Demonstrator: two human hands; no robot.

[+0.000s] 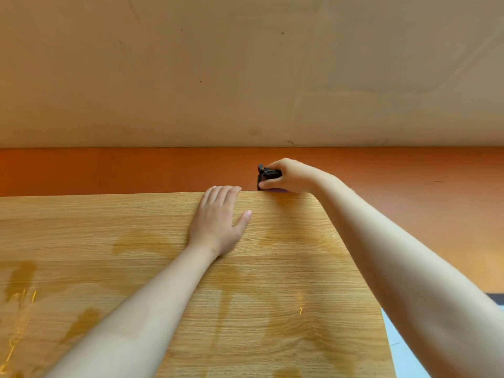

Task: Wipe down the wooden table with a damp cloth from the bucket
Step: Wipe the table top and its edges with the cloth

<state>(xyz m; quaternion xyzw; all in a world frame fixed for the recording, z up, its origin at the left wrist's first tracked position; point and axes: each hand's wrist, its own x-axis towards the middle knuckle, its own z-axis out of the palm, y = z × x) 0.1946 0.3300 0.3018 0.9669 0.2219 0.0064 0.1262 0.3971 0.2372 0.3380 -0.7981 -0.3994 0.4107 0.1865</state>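
The wooden table fills the lower left of the head view, with darker wet streaks across its top. My left hand lies flat on it near the far edge, fingertips at the edge. My right hand reaches beyond the far edge near the right corner and grips a dark bunched cloth. A small purple patch, perhaps the bucket, shows just below that hand, mostly hidden by the table.
Behind the table runs an orange band of wall under a beige wall. The table's right edge slants down to the lower right, where a pale floor strip shows.
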